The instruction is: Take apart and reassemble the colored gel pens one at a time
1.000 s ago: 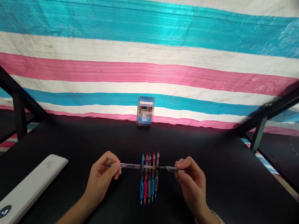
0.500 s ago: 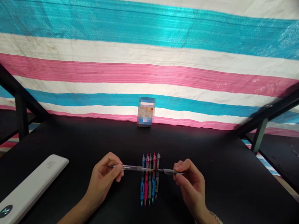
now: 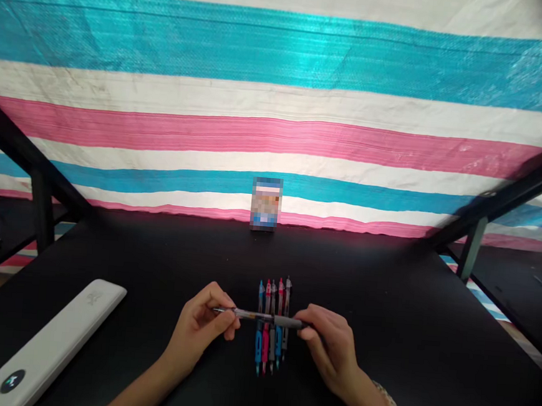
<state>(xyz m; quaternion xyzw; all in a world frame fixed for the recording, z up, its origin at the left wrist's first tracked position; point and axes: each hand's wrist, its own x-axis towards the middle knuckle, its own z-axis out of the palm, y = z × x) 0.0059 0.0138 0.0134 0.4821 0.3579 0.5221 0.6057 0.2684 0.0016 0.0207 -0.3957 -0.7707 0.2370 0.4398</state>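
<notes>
I hold a slim clear-and-grey pen [image 3: 262, 317] crosswise above a row of several pens [image 3: 270, 340] lying side by side on the black table [image 3: 384, 312]. My left hand [image 3: 205, 326] pinches the pen's left end between thumb and fingers. My right hand [image 3: 328, 345] pinches its grey right end. The two halves of the held pen meet as one piece over the row. The lying pens have blue, pink, grey and black grips and point toward me.
A long white device [image 3: 48, 342] with a small round display lies at the table's front left. A small box [image 3: 266, 203] stands at the far edge against a striped tarp. Black frame bars [image 3: 30, 159] slope down on both sides.
My hands have moved toward each other, and the two separated pen parts have come together into one pen. The held pen has also dropped slightly lower over the row.
</notes>
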